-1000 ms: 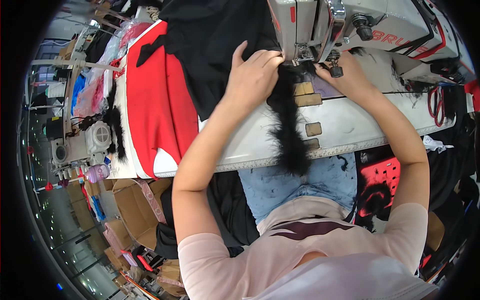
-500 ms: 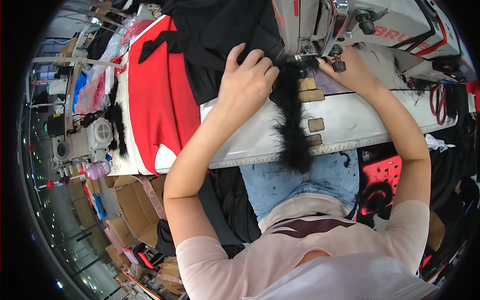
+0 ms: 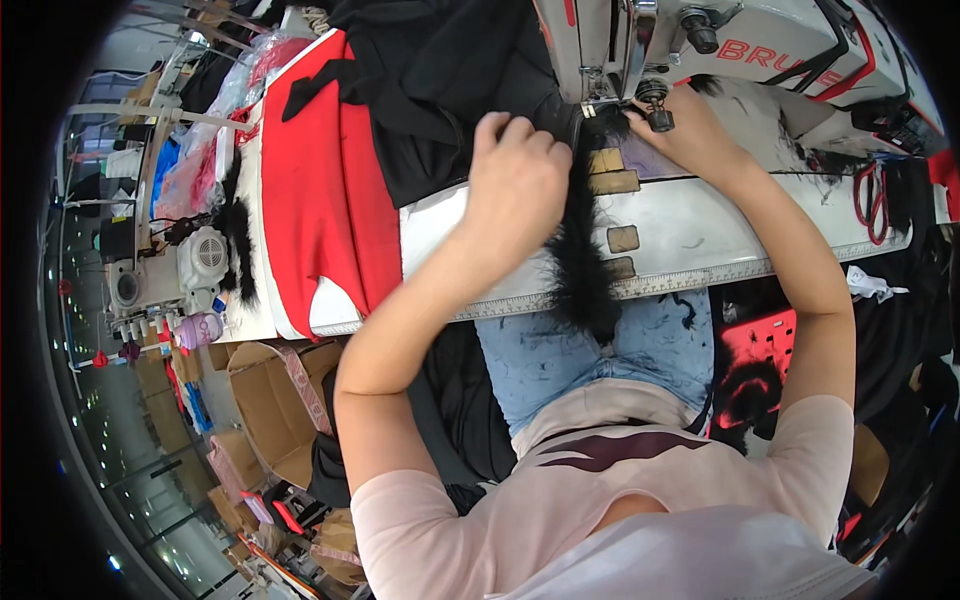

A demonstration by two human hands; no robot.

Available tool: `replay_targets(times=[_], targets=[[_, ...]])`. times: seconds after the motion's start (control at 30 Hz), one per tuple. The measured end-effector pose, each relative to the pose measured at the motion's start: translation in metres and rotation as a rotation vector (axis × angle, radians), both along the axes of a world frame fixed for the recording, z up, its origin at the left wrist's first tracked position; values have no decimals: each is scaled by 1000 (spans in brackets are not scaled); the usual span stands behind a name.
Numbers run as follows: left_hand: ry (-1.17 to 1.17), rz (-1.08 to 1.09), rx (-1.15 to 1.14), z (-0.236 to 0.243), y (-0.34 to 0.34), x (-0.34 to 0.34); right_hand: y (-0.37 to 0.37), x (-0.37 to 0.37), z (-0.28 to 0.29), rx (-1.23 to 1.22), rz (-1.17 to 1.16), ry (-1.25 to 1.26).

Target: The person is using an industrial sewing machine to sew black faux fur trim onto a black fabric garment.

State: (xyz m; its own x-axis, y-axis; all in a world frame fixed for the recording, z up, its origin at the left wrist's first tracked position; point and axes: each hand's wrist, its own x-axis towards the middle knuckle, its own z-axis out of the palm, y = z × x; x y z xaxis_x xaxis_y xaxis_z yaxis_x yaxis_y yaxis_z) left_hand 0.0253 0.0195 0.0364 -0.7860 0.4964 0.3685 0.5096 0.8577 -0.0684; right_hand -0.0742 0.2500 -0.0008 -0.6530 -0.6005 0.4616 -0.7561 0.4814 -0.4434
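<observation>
My left hand (image 3: 518, 175) lies palm-down with curled fingers on black fabric (image 3: 440, 90), pressing it and a black fur strip (image 3: 582, 270) onto the white sewing table (image 3: 700, 235). The fur strip runs from under the needle of the white sewing machine (image 3: 700, 40) toward me and hangs over the table's front edge. My right hand (image 3: 690, 130) pinches the fur and fabric right beside the presser foot (image 3: 605, 100), below a black knob.
A red garment (image 3: 320, 200) lies on the table's left part, more black fur (image 3: 238, 240) beyond it. Red-handled scissors (image 3: 868, 195) rest at the right. Open cardboard boxes (image 3: 270, 410) stand on the floor at left, a red crate (image 3: 755, 360) under the table.
Both hands have slid the black fabric and fur a little farther under the machine's foot; my left hand moved slightly toward the needle.
</observation>
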Motion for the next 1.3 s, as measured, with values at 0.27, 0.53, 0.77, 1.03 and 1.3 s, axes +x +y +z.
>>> replay_targets(times=[0.27,0.53,0.77,1.03,1.3], targets=[[205,285,-73,-30,30,24,-1,-9,-13,34,-17,224],[206,46,39,-32,-12,-11,1,6,18,352,-79,127],[76,-286,46,-24,-26,-57,32,1,25,328,-22,214],[167,-262,90,-32,-18,-55,13,12,10,63,122,264],[158,-261,111,-33,-21,-53,-6,17,0,225,23,242]])
